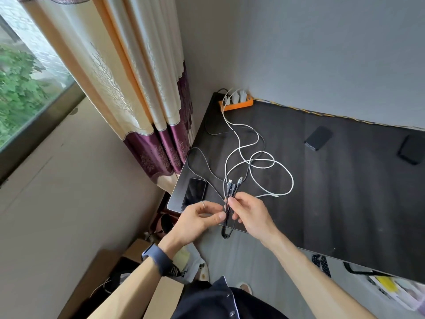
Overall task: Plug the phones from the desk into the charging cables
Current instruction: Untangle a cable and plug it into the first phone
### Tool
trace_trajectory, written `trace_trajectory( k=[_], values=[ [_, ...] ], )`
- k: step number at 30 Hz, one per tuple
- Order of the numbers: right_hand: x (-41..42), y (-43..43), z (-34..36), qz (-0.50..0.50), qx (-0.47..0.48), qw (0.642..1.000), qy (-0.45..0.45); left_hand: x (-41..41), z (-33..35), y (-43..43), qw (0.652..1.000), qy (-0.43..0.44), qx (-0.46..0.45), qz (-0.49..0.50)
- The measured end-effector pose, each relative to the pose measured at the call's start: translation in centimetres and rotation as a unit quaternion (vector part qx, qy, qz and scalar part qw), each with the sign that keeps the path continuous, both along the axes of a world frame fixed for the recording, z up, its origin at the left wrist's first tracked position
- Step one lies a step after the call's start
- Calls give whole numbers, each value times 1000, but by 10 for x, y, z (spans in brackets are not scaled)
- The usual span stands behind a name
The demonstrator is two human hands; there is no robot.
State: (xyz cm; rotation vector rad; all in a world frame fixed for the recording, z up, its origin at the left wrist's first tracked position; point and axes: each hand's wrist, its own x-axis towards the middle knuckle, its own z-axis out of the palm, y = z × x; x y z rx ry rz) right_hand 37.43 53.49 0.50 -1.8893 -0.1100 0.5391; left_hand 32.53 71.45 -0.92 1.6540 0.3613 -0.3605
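Note:
My left hand [202,217] and my right hand [249,212] both pinch a black braided multi-head charging cable [230,194] above the desk's near left corner, its plug ends pointing up. A white cable [271,166] loops across the dark desk [345,192] from the orange power strip [236,102]. One black phone [195,192] lies at the desk's left corner, just left of my hands. Two more phones lie far right: a dark phone [318,137] and another dark phone [412,149] at the frame edge.
Curtains [147,111] hang left of the desk beside a window. Cardboard boxes [138,284] and clutter sit on the floor below my left arm. A grey wall runs behind the desk. Items lie on the floor at lower right.

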Motion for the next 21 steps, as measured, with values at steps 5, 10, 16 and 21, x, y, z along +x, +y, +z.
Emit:
trace_trajectory(
  k=[5,10,16,21],
  values=[
    [1,1,-4,38,-25,999,-5,29,26,2,998,-60,26,8],
    [-2,-2,-14,40,-44,998,22,38,27,0,992,-58,109,-6],
    [1,4,-32,38,-81,994,61,26,16,1,978,-51,200,27],
    [4,7,-34,39,-159,985,49,23,26,0,980,-59,175,73]
  ],
)
